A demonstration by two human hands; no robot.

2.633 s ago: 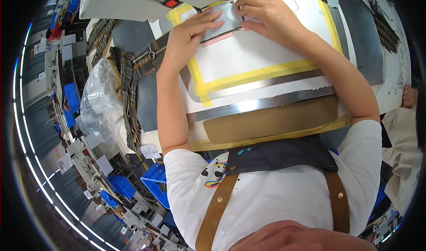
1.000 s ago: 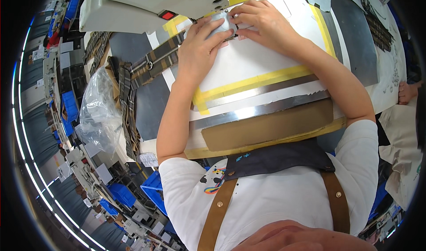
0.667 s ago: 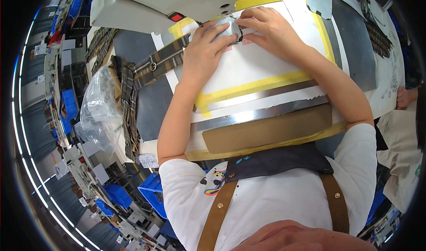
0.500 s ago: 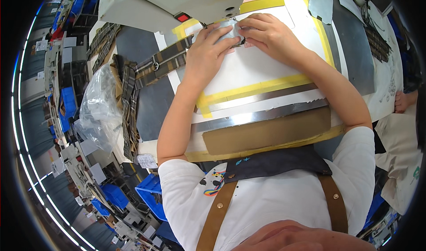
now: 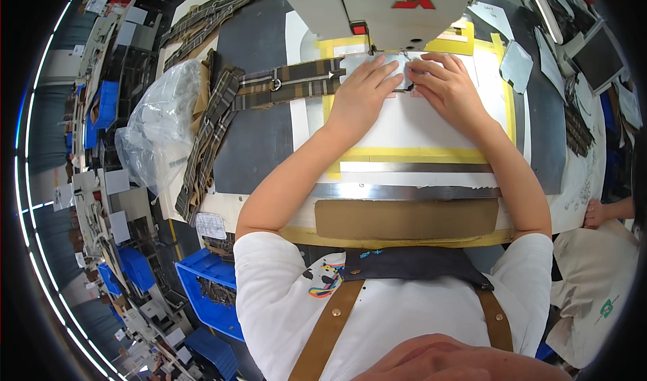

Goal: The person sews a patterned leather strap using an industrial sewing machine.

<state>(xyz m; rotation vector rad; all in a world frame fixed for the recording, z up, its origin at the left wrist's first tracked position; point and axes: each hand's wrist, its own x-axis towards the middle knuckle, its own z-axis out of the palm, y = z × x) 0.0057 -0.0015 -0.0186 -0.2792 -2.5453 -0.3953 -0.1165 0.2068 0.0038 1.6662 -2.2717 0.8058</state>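
Under the head of a sewing machine [image 5: 391, 7] lies a small pale grey sheet-like piece [image 5: 355, 62]. My left hand [image 5: 364, 94] rests on it palm down, its fingers stretched and apart. At its right end, the bent fingertips of my right hand [image 5: 451, 94] touch the edge, the thumb apart from the fingers. A plaid fabric strip with a zipper [image 5: 296, 77] runs left from the grey piece, a metal ring-like pull on it. My fingers hide part of the grey piece, and what lies beneath it cannot be seen.
A white board edged with yellow tape [image 5: 418, 154] lies below my hands. Plaid strips [image 5: 209, 145] and a clear plastic bag [image 5: 158, 128] are at the left. A blue bin [image 5: 209, 300] stands below the table. Another person's hand [image 5: 596, 214] shows at the right.
The view has shifted, so the machine and board sit farther right. The strip now lies nearly level across the picture. My left fingers have flattened; both hands remain at the grey piece.
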